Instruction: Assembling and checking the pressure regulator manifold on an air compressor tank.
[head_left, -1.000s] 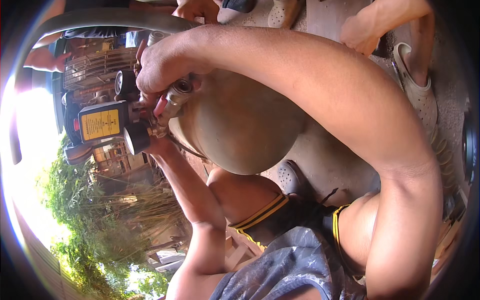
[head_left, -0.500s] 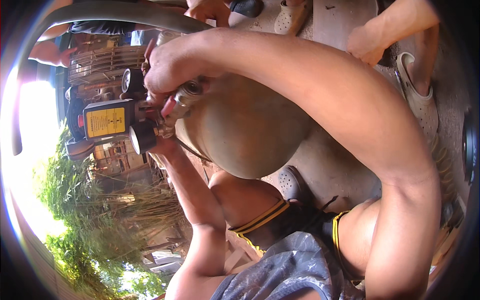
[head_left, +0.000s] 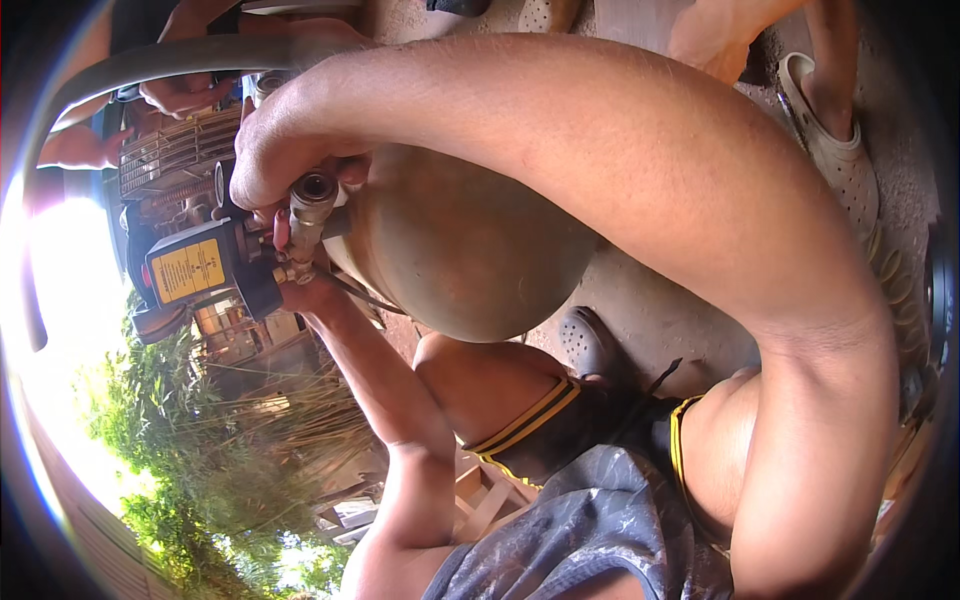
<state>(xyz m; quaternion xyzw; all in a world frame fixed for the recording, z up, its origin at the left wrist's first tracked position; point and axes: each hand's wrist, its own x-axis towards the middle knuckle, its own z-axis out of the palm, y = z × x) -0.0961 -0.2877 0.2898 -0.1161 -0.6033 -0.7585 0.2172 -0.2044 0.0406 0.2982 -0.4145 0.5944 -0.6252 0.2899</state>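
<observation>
A greenish-grey metal tank (head_left: 460, 260) fills the middle, with a cluster of brass fittings (head_left: 298, 268), an open-ended valve with red handle (head_left: 310, 206), and a black switch box with yellow label (head_left: 190, 268) at its left. My right hand (head_left: 265, 155) curves over the top of this cluster, fingers curled, on a part I cannot make out. My left hand (head_left: 308, 293) reaches under the fittings beside the switch box; its fingers are hidden.
A grey hose (head_left: 170, 62) arches across the top left. Other people's hands (head_left: 185, 92) and an arm (head_left: 715, 35) are near the top. A cream clog (head_left: 835, 175) stands at the right, a wire cage (head_left: 150, 160) behind the cluster, plants (head_left: 160, 440) at lower left.
My right hand and the fittings sit further left and the switch box tilts more. Another person's hand now shows under the hose at the top left.
</observation>
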